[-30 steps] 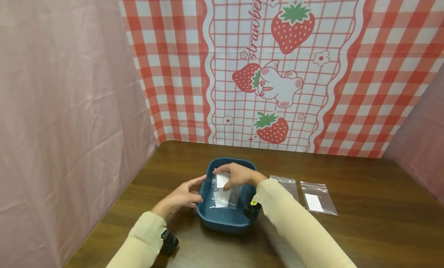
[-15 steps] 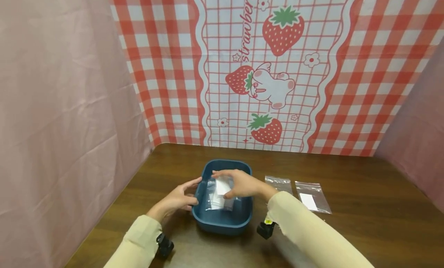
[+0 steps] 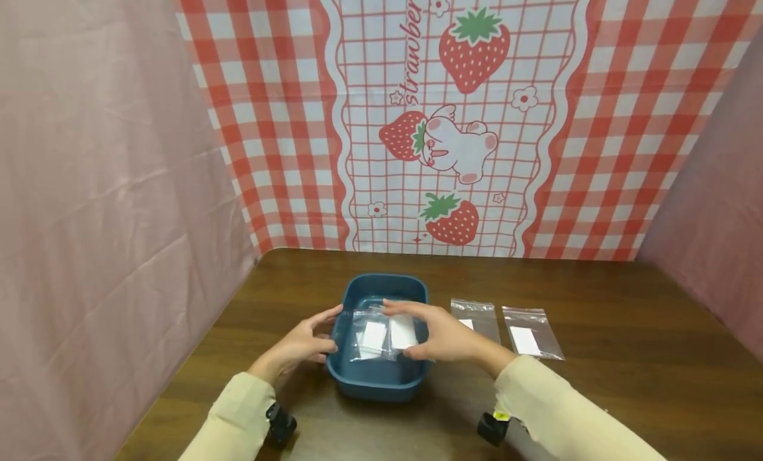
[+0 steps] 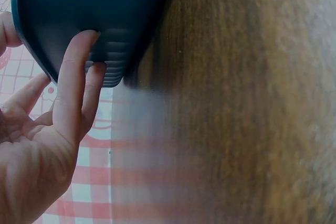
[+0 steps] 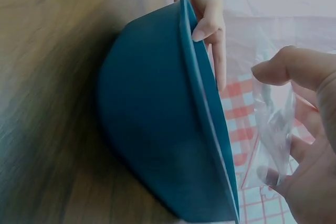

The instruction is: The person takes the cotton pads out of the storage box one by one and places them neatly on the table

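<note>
A blue plastic tub [image 3: 381,386] stands on the table, with clear zip bags holding white cards [image 3: 373,336] in it. My left hand [image 3: 298,345] holds the tub's left side. In the left wrist view its fingers [image 4: 71,90] press the ribbed outer wall, while the right wrist view has its thumb over the rim. Above the tub's right half, my right hand [image 3: 441,332] grips a clear zip bag [image 5: 273,129] between thumb and fingers. A white card [image 3: 402,331] shows in that bag in the head view.
Right of the tub, two more clear zip bags lie flat on the brown table: one bag [image 3: 485,318] is partly behind my right hand, the other bag [image 3: 545,332] farther right. A checked strawberry cloth [image 3: 465,116] hangs behind, a pink cloth [image 3: 119,183] at left.
My right hand has moved rightward over the tub with a zip bag, uncovering the bags in it. My left hand stays at the tub's left side. The head view has shifted slightly.
</note>
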Demonstrator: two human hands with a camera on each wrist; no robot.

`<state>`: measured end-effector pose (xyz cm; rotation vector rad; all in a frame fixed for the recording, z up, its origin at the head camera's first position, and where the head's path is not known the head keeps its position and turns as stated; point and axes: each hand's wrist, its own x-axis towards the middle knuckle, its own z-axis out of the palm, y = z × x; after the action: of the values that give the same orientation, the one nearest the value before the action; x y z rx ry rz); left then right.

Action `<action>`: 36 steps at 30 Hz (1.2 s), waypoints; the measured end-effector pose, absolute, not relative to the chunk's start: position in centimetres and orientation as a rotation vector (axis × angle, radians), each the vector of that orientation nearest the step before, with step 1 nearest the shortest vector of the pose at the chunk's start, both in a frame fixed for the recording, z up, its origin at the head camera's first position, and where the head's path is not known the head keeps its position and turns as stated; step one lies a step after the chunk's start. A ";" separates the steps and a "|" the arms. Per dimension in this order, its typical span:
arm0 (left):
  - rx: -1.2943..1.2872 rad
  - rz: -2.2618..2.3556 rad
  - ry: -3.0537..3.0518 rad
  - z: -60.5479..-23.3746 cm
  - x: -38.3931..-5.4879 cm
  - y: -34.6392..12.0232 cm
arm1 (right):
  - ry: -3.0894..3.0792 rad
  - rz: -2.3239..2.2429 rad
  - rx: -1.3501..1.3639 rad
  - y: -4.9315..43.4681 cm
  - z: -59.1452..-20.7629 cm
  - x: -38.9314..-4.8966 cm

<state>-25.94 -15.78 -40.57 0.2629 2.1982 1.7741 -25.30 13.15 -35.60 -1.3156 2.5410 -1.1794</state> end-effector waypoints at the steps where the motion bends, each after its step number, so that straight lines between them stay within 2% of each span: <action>1: 0.272 1.778 2.194 -40.6 -26.0 -15.8 | 2.553 -1.189 -1.323 13.5 -35.7 -25.2; 17: 0.306 1.808 2.167 -40.4 -25.9 -15.9 | 2.617 -1.353 -1.480 18.9 -38.6 -22.6; 36: 0.308 1.792 2.158 -40.4 -26.0 -15.9 | 2.893 -1.158 -1.330 27.5 -40.6 -21.5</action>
<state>-25.99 -15.94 -40.39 0.3076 2.1578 1.7917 -21.45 27.52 -40.57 -1.3302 2.8934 -1.1582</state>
